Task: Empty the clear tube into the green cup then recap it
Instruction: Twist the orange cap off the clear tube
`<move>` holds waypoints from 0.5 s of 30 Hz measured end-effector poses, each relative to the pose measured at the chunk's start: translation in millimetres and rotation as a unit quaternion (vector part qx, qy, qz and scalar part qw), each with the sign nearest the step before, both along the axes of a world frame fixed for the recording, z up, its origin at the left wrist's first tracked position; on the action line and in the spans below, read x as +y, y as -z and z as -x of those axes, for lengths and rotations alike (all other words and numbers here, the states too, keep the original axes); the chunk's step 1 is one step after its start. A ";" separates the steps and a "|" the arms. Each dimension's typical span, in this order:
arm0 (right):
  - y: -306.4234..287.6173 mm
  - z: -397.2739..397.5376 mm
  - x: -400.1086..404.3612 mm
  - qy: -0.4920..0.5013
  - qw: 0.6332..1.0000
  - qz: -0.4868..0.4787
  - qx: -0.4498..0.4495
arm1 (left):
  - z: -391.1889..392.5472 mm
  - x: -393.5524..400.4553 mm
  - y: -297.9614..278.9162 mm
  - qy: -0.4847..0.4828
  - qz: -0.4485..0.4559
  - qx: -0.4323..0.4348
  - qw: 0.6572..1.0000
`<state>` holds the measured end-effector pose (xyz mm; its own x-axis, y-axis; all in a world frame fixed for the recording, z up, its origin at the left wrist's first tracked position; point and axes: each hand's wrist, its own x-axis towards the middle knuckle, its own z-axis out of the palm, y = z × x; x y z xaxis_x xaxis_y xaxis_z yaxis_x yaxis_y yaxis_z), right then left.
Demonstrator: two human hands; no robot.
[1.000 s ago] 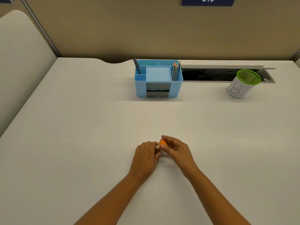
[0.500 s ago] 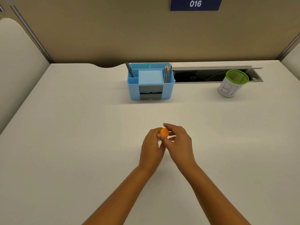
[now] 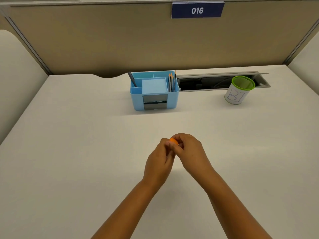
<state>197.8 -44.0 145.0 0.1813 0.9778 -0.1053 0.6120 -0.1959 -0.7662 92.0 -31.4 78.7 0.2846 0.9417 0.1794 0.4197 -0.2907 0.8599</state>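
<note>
A dark blue sign (image 3: 197,10) fixed to the top of the tan partition reads "016" in white slanted numerals, and the white cup with the bright green rim (image 3: 239,90), standing upright at the far right of the pale desk (image 3: 69,152) just in front of the open grey cable trough (image 3: 215,81), has "BI" handwritten on its side in thin blue strokes. Left of it, well apart, sits a light blue plastic desk organiser (image 3: 154,91) with a dark pen (image 3: 132,79) leaning in its left compartment and a bunch of pencils (image 3: 172,81) standing points-up in its right one; I can read no writing on the grey panel at its front. Both bare forearms reach forward from the near edge and meet in the middle of the desk, well short of the cup. The left hand (image 3: 158,163) is curled, fingers closed in toward the right hand (image 3: 189,152), whose fingers bend over from the other side, the fingertips of both pinched together around a small round orange cap (image 3: 173,141) that shows between them. The clear tube itself is hidden within the two hands, so I cannot tell how it lies or which hand has it; only the orange top is plain to see.
</note>
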 end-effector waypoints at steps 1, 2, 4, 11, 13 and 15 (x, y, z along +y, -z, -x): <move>-1.4 -0.5 -0.4 0.000 1.000 0.002 -0.002 | -0.2 -0.2 -0.4 -0.006 -0.010 0.011 1.000; -2.3 -0.6 -0.7 -0.001 1.000 0.003 -0.002 | 0.1 -0.6 -0.8 -0.015 -0.018 0.021 1.000; -3.6 -1.2 -1.6 -0.002 1.000 0.008 -0.003 | -0.1 -1.4 -2.7 -0.031 -0.031 0.030 0.999; -4.2 -1.5 -7.0 0.004 1.000 -0.001 -0.001 | -1.5 -3.7 -7.8 -0.042 -0.012 -0.001 0.999; -3.8 -1.2 -8.8 0.005 1.000 -0.008 -0.003 | -1.8 -3.9 -8.5 -0.046 -0.009 -0.004 0.999; -3.8 -1.0 -9.8 0.007 1.000 -0.015 -0.005 | -1.2 -3.9 -10.2 -0.042 -0.006 -0.014 0.999</move>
<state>198.8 -53.8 148.8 0.1951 0.9780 -0.0737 0.6179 -0.1809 -0.7652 93.1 -35.3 88.9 0.1992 0.9598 0.1978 0.4190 -0.2659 0.8682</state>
